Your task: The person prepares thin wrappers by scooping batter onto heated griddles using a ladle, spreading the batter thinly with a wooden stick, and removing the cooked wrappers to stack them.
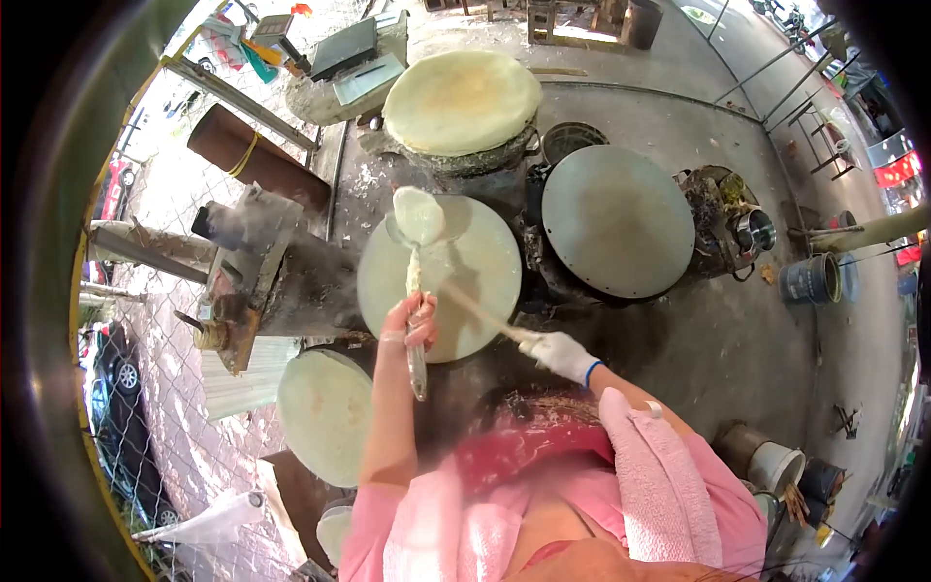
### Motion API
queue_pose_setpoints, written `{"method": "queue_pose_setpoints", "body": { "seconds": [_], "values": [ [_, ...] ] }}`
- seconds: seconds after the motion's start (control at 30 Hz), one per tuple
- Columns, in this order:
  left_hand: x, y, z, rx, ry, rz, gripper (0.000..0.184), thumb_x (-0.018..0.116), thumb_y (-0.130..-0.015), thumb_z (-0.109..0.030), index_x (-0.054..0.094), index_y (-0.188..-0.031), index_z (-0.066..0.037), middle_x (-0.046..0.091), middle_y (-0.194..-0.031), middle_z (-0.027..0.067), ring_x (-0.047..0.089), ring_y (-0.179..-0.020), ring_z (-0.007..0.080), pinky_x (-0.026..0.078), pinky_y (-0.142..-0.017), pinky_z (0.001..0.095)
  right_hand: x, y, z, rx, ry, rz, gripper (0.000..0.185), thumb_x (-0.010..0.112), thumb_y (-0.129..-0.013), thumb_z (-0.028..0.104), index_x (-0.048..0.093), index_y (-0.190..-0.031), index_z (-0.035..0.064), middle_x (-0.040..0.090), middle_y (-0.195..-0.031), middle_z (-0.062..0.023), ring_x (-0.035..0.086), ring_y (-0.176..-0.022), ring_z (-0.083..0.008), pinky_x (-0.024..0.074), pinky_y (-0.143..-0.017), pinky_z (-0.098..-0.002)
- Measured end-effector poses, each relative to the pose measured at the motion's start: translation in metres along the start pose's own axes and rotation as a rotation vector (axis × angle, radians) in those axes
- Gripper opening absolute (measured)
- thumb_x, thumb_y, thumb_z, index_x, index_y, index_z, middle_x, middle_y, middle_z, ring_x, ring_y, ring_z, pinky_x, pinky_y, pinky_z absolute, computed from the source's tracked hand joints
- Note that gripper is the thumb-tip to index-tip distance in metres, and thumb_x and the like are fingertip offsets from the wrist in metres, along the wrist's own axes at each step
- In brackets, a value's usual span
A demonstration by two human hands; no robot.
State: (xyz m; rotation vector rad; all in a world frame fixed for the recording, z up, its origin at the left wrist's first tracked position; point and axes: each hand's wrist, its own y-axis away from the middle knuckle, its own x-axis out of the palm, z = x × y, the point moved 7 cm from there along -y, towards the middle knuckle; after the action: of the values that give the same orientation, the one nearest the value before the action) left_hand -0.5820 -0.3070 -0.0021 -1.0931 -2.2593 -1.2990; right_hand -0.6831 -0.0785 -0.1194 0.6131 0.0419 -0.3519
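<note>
My left hand (412,323) is wrapped round the handle of a ladle (419,215), whose bowl holds pale batter above a round griddle (485,320). A pale layer covers that griddle, and the ladle's shadow falls on it. My right hand (561,357), in a white glove, grips a wooden stick (480,312) that reaches over the griddle's middle. The stick's far end is blurred.
A bare round griddle (619,221) stands to the right. Behind, a stack of pale flatbreads (463,102) rests on a round support. Another round flatbread (326,417) lies at the lower left. Buckets (810,279) stand at the right, a chain-link fence (160,427) at the left.
</note>
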Motion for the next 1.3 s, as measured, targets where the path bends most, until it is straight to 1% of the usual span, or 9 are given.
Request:
{"method": "queue_pose_setpoints", "body": {
  "seconds": [0.33,0.47,0.5,0.63,0.73,0.8,0.97,1.17,1.3],
  "values": [
    [0.222,-0.141,0.1,0.084,-0.311,0.369,0.03,0.052,-0.102,-0.028,0.058,-0.101,0.001,0.045,-0.062,-0.0017,0.038,-0.038,0.0096,0.028,-0.04,0.0267,-0.277,0.125,-0.111,-0.147,-0.636,-0.731,0.043,0.058,-0.098,0.016,0.053,-0.141,0.0167,0.061,-0.088,0.0063,0.044,-0.063,0.0005,0.0411,-0.056,-0.0152],
    [0.285,-0.23,0.185,0.087,-0.377,0.104,0.027,0.062,-0.096,-0.028,0.058,-0.091,-0.002,0.049,-0.063,-0.0007,0.043,-0.044,0.0111,0.031,-0.042,0.0265,-0.352,0.13,-0.117,-0.293,0.123,-1.077,0.051,0.059,-0.097,0.022,0.045,-0.146,0.0194,0.07,-0.097,-0.0143,0.064,-0.069,-0.0224,0.0516,-0.065,-0.035],
    [0.294,-0.253,0.208,0.103,-0.356,0.096,0.025,0.063,-0.096,-0.026,0.058,-0.089,-0.003,0.049,-0.063,-0.0004,0.044,-0.044,0.0111,0.032,-0.042,0.0263,-0.359,0.128,-0.117,-0.019,0.183,-0.933,0.056,0.057,-0.097,0.032,0.039,-0.148,0.0224,0.067,-0.102,-0.0227,0.066,-0.077,-0.0371,0.0521,-0.071,-0.0437],
    [0.305,-0.277,0.235,0.301,-0.645,-0.166,0.024,0.067,-0.091,-0.021,0.055,-0.085,-0.001,0.051,-0.062,0.0017,0.048,-0.046,0.0121,0.037,-0.045,0.0292,-0.374,0.123,-0.147,0.301,0.495,-0.855,0.051,0.055,-0.096,0.038,0.047,-0.144,0.0234,0.068,-0.087,-0.0194,0.066,-0.074,-0.0354,0.0513,-0.067,-0.0431],
    [0.272,-0.279,0.217,0.698,-1.017,-0.395,0.028,0.068,-0.09,-0.022,0.056,-0.095,0.002,0.057,-0.07,0.0116,0.058,-0.06,0.0213,0.047,-0.056,0.036,-0.369,0.103,-0.183,-0.01,0.044,-0.919,0.045,0.056,-0.095,0.039,0.056,-0.138,0.0228,0.063,-0.069,-0.0131,0.064,-0.063,-0.0275,0.0502,-0.06,-0.0397],
    [0.273,-0.237,0.191,1.065,-1.182,-0.507,0.027,0.065,-0.092,-0.021,0.056,-0.101,0.003,0.058,-0.074,0.0136,0.06,-0.067,0.0218,0.049,-0.061,0.0365,-0.344,0.105,-0.139,0.276,-0.472,-0.502,0.043,0.06,-0.094,0.043,0.062,-0.131,0.0217,0.055,-0.063,0.0022,0.055,-0.055,-0.0069,0.0464,-0.055,-0.0285],
    [0.233,-0.181,0.155,0.741,-0.802,-0.324,0.017,0.059,-0.095,-0.016,0.055,-0.098,0.001,0.057,-0.071,0.0075,0.055,-0.063,0.0156,0.045,-0.058,0.0309,-0.371,0.101,-0.117,0.127,0.128,-0.781,0.043,0.061,-0.092,0.039,0.062,-0.126,0.013,0.069,-0.086,-0.0188,0.068,-0.078,-0.0329,0.051,-0.069,-0.0394],
    [0.169,-0.138,0.169,0.542,-0.832,-0.297,0.018,0.056,-0.096,-0.015,0.054,-0.086,0.0,0.053,-0.067,0.0038,0.05,-0.06,0.0117,0.04,-0.053,0.03,-0.324,0.078,-0.117,0.198,-0.569,-0.441,0.038,0.059,-0.097,0.032,0.06,-0.132,0.0185,0.053,-0.06,0.0018,0.038,-0.038,-0.0066,0.03,-0.035,-0.0244],
    [0.128,-0.109,0.189,0.404,-0.752,-0.363,0.018,0.055,-0.095,-0.016,0.056,-0.087,0.0,0.056,-0.068,0.0041,0.051,-0.06,0.0116,0.042,-0.055,0.0284,-0.349,0.07,-0.117,-0.031,-0.198,-0.543,0.038,0.06,-0.097,0.03,0.061,-0.132,0.0145,0.062,-0.073,0.0021,0.049,-0.059,-0.0065,0.047,-0.057,-0.0233]
  ]
}}
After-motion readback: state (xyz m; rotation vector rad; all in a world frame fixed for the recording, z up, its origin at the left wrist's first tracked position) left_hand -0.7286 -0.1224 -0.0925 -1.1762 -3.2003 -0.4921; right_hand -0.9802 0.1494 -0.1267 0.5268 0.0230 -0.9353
